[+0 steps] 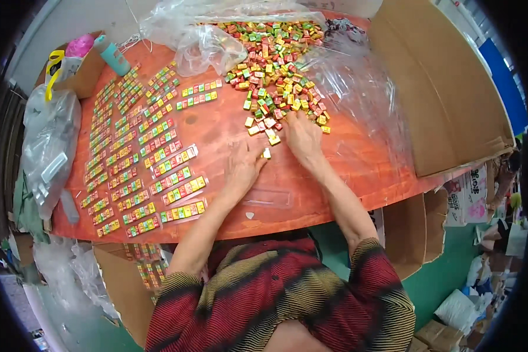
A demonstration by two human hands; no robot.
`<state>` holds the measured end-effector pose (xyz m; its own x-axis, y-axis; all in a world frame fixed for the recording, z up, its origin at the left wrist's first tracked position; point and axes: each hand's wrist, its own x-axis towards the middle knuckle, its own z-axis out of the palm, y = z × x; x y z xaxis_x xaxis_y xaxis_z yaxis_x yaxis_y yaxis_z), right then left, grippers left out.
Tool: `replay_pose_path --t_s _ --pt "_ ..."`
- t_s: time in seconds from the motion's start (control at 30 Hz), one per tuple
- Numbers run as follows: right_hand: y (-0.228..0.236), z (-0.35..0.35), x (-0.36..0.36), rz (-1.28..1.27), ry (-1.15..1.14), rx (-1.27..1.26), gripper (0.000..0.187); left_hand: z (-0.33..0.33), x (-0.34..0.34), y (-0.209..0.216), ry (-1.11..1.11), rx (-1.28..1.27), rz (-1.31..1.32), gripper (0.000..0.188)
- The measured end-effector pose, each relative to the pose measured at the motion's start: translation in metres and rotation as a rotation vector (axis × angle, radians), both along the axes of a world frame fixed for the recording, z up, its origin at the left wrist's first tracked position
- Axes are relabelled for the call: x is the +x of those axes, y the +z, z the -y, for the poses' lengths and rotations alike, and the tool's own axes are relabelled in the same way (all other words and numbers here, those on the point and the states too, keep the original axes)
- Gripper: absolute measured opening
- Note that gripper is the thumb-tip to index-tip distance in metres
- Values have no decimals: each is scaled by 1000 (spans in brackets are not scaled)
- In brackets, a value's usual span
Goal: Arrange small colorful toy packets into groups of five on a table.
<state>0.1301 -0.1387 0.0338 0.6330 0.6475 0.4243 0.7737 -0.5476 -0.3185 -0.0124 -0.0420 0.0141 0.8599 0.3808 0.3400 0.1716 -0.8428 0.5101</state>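
Observation:
A heap of small red, yellow and green boxes spreads over the far middle of the orange table. At its near edge my right hand has its fingers drawn together among the boxes; whatever they hold is hidden. My left hand is closed, its fingertips on a small yellow-and-white box. Between the hands and the heap lie a few loose boxes. An empty clear plastic tray rests near the table's front edge, close to my left wrist.
Rows of filled trays cover the table's left side. Clear plastic sheeting lies right of the heap, beside a large cardboard panel. A turquoise bottle and a clear bag are at left. Open cartons stand below the edge.

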Motion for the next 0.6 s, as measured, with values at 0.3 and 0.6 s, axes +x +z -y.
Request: replay_pose_path --t_s 0.3,0.6 --pt "-15 -36 19 132 24 -4 8 -5 -3 2 32 -6 -7 27" --pt "-13 4 -46 -74 73 -73 10 -9 -8 2 -3 -8 21 26"
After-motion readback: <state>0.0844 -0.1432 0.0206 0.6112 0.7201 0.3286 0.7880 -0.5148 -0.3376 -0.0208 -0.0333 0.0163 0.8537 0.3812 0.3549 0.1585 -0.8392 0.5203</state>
